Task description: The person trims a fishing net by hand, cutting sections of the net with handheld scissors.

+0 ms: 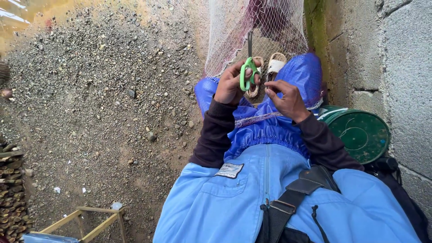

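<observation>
Left hand (230,85) grips green-handled scissors (247,72), fingers through the loops, blades up into the white netting (234,27) hanging over the knees. Right hand (288,99) fingers pinch a net strand taut for them.

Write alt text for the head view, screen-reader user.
Looking down at a seated person in blue workwear: the left hand holds green-handled scissors up against a white fishing net, while the right hand pinches a strand beside them. Gravel ground lies to the left; a green bucket lid and block wall to the right.
</observation>
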